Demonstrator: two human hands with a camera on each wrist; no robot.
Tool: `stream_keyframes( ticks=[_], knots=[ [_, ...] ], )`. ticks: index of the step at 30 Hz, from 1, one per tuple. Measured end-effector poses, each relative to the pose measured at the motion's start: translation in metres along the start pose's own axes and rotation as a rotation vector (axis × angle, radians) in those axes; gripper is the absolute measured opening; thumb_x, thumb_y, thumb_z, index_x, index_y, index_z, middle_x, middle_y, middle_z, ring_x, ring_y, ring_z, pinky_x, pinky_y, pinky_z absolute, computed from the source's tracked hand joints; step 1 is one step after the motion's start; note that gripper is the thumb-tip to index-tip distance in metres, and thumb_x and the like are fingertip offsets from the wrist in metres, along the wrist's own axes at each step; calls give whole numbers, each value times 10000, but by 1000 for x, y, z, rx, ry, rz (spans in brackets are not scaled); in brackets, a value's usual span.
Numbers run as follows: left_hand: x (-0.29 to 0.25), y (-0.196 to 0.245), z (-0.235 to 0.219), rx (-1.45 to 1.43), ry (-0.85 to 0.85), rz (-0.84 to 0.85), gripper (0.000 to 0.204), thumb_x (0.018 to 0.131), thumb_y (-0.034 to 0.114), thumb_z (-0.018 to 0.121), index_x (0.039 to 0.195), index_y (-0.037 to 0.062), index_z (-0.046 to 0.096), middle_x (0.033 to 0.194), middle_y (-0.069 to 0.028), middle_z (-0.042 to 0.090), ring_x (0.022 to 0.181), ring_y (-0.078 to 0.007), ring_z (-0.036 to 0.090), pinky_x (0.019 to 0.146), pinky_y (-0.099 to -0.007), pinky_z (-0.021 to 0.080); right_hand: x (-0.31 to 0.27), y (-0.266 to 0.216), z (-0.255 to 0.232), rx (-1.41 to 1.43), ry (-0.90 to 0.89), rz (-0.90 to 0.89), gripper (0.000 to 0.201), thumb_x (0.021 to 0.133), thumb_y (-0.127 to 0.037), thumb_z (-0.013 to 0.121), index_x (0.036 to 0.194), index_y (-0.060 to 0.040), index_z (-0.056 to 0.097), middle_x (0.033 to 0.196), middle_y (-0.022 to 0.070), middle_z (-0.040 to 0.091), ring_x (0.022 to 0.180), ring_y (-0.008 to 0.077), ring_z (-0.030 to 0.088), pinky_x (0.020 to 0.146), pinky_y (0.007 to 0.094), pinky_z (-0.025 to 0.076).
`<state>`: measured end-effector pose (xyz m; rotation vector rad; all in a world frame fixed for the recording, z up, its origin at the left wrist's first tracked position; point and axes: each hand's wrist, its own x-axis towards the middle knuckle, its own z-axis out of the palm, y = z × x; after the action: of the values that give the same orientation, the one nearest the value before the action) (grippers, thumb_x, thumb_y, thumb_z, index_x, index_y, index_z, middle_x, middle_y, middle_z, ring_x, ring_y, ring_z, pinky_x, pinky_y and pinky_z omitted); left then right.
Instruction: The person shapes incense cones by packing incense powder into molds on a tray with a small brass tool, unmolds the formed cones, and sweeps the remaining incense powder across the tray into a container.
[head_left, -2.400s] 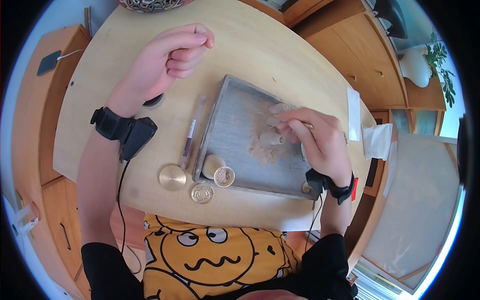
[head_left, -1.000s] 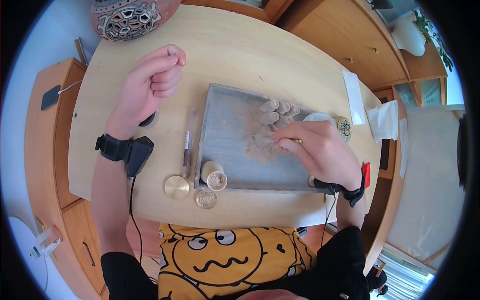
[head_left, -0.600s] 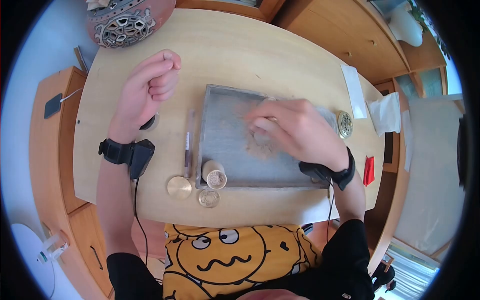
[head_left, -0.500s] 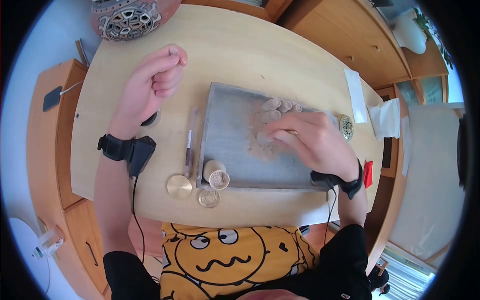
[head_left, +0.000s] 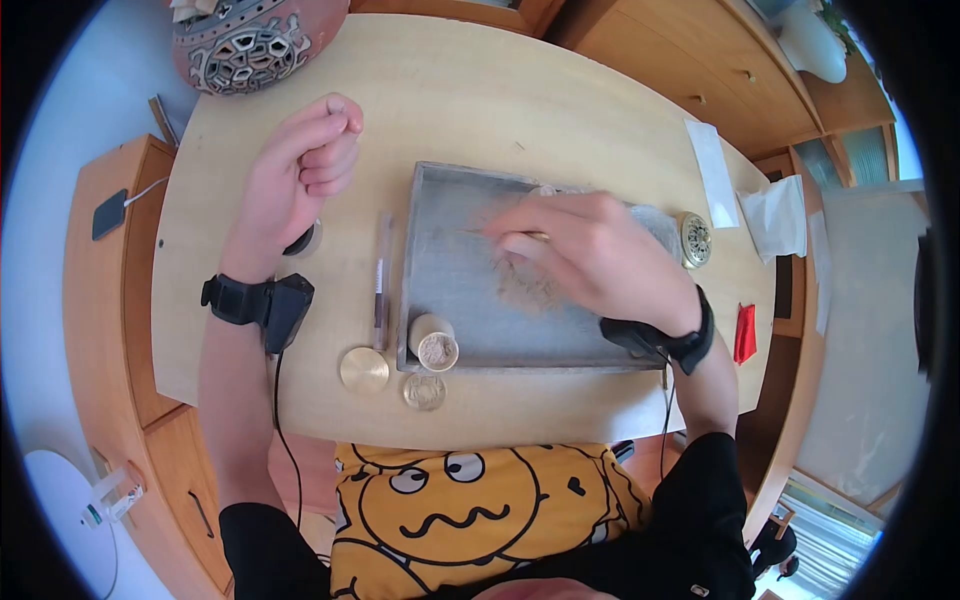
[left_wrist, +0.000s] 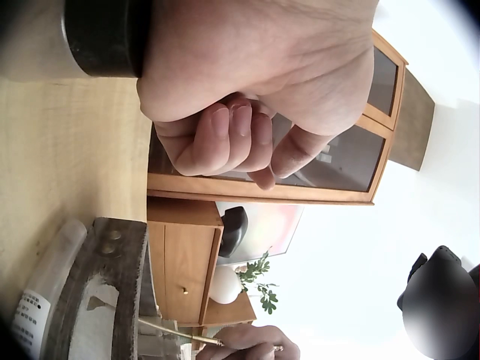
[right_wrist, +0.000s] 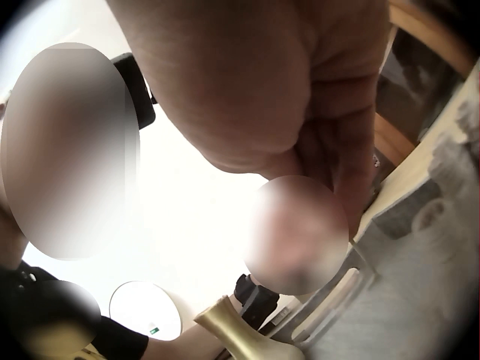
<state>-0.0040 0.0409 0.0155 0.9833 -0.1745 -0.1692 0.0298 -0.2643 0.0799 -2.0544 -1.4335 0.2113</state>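
Note:
My right hand [head_left: 590,250] pinches a slim brass-coloured tool [left_wrist: 180,334] over the grey wooden tray [head_left: 440,290]. In the left wrist view its thin shaft runs to a flat, darker tip [left_wrist: 97,304]. Pale brown powder [head_left: 528,292] is spread on the tray below the hand. Small powdery cylinders, one of them [right_wrist: 431,214] in the right wrist view, lie at the tray's far side, mostly hidden by the hand in the head view. Raised over the table, my left hand [head_left: 305,160] has its fingers curled, with nothing visible in them.
A powder-filled jar [head_left: 432,342] leans at the tray's near left corner. Nearby are a brass lid [head_left: 364,370], a patterned disc [head_left: 424,392] and a labelled clear tube [head_left: 381,285]. An openwork brass container [head_left: 694,240] and red packet [head_left: 744,334] sit right; a large pot [head_left: 255,50] stands far left.
My right hand has swept back and forth over the powder with the tool, and is now farther left and away, covering the cylinders that showed earlier. My left hand stays raised and curled.

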Motion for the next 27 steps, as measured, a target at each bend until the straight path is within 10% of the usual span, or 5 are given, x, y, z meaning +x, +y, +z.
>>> stream_keyframes(
  ticks=[27],
  knots=[
    [2,1,-1,18,-6,7,154,1034,160,470,1006,28,544,649,95,250,525,-23,224,467,-218,181,-31,-7,-26,-22,-56,55,126,912,-94,660,966,19,677,878,163,694,755,363,666,679,416,540]
  ],
)
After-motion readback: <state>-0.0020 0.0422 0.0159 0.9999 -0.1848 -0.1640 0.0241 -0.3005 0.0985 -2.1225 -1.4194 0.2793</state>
